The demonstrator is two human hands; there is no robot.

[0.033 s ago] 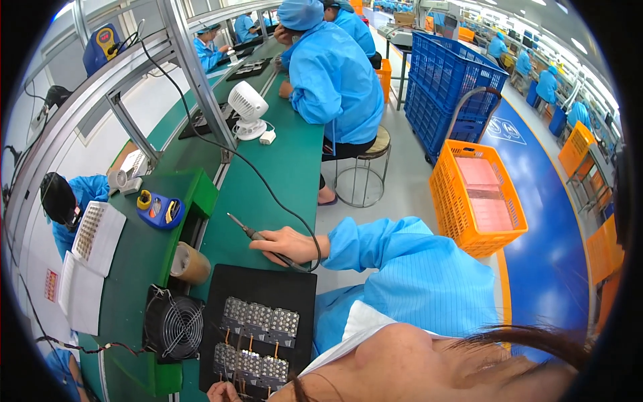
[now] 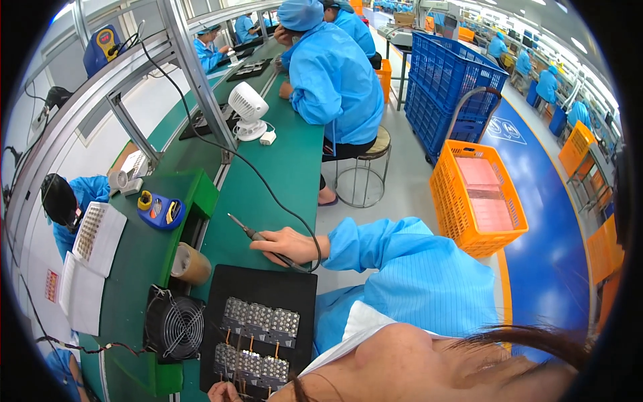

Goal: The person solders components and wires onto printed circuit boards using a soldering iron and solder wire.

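Observation:
My right hand (image 2: 289, 245) is closed around the grey handle of a soldering iron (image 2: 257, 236). Its bare tip points up and left over the green bench, and its black cable loops past my wrist. Beneath lies a black mat (image 2: 273, 280) bearing two rows of small circuit boards, a far row (image 2: 261, 321) and a near row (image 2: 251, 362), with copper-coloured strips at their edges. At the lower edge my left hand (image 2: 223, 392), partly cut off, pinches what look like thin tweezers (image 2: 236, 365) reaching over the near boards.
Left of the mat stand a black fan with a wire guard (image 2: 182, 327) and a brown cylindrical container (image 2: 191, 263). A blue iron holder (image 2: 161, 210) sits on the raised green shelf. A small white fan (image 2: 248, 110) stands farther off. A co-worker (image 2: 335, 74) sits beyond; an orange crate (image 2: 442, 181) is at right.

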